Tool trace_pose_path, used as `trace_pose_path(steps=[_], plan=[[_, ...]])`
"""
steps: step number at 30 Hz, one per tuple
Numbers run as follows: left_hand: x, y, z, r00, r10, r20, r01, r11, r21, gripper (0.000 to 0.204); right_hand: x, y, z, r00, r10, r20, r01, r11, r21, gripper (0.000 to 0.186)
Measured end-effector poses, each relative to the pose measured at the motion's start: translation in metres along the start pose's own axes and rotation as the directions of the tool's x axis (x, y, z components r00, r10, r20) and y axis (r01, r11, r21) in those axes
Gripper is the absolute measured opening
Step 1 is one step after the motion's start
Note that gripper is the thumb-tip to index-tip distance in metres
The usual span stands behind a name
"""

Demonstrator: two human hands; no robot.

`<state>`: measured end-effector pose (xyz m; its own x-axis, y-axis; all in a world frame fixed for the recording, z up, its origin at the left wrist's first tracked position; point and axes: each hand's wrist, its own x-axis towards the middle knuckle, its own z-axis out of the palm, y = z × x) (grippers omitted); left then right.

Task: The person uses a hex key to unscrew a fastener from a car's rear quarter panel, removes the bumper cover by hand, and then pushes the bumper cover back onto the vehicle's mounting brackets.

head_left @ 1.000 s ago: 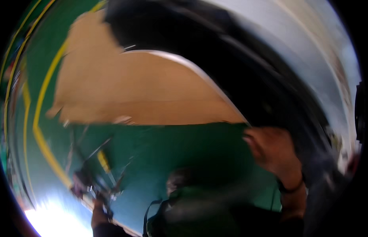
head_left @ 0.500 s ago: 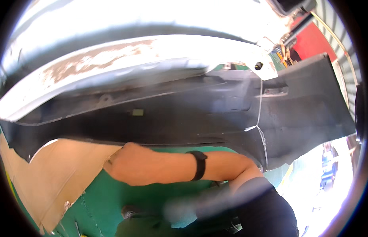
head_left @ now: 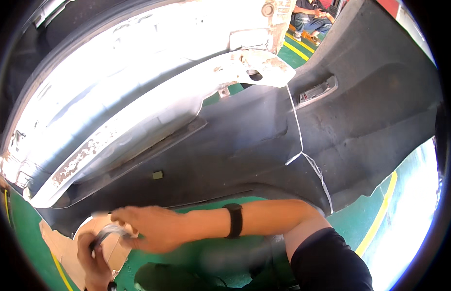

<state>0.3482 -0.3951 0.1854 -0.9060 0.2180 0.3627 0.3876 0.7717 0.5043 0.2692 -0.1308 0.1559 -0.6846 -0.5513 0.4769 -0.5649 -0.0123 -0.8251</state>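
Low at the left, my left hand (head_left: 93,259) is closed around one end of a curved shiny band (head_left: 110,233), dark on its inner side and smeared by motion. My right hand (head_left: 155,229), with a black strap on its wrist, reaches across from the right and pinches the band's other end. What kind of band it is I cannot make out. Both hands are just in front of the lower edge of a large black bumper-like panel (head_left: 225,150). A white string (head_left: 299,131) is tied on the panel's right part.
Behind the panel runs a scuffed white metal beam (head_left: 152,114) of a vehicle body. A cardboard sheet (head_left: 55,240) lies under my hands on the green floor (head_left: 26,228). Yellow lines cross the floor. Far off at top right, another person (head_left: 310,19) sits.
My left hand has come into view at lower left, and the shiny band now shows between both hands. My right hand appears lower in the picture. The view has turned, tilting the panel.
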Motion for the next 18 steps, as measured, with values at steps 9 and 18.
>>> trace_pose_path(steps=[9,18], plan=[[0.15,0.19,0.128,0.897,0.431,-0.099,-0.441,0.883,-0.159,0.013,-0.027,-0.024,-0.14,0.732,-0.264,-0.628,0.272,0.958,-0.087,0.015],[0.199,0.24,0.264,0.986,0.093,0.137,-0.028,0.911,-0.412,0.025,-0.058,-0.043,-0.283,0.244,-0.227,-0.943,0.5,0.863,-0.078,0.035]])
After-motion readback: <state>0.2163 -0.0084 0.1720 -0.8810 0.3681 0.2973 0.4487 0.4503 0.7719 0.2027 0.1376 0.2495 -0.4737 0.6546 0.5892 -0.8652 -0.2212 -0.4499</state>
